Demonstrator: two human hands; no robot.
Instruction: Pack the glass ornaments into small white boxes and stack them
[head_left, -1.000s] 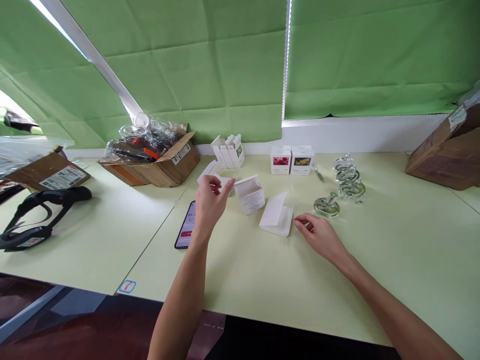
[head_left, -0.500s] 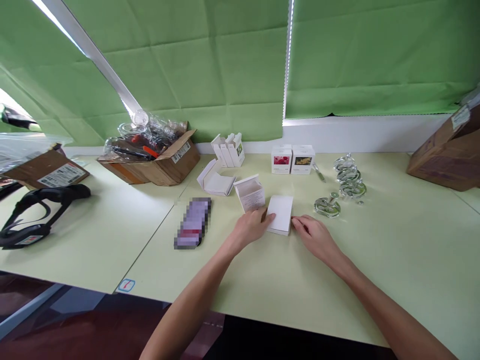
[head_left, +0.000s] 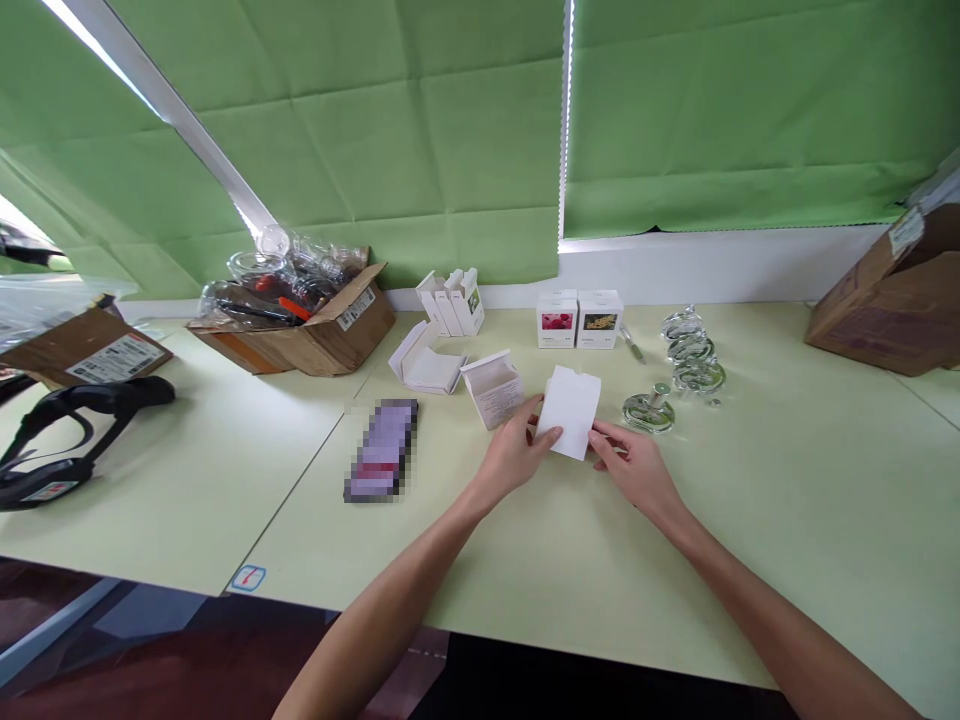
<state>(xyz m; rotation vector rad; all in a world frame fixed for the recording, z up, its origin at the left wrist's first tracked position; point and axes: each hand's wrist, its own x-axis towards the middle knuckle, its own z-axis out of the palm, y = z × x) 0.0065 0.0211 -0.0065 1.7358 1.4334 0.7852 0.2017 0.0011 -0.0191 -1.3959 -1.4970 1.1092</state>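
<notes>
Newly turned: white piece point(head_left: 571, 412), pinched by my left hand point(head_left: 516, 446) and right hand point(head_left: 631, 468), beside open box point(head_left: 496, 398), lid pending; beyond box, two closed cartons point(head_left: 557, 328).

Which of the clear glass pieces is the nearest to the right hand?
The single glass piece at the group's front left is nearest the right hand. It sits apart; the other glass pieces form a close row farther back.
</notes>
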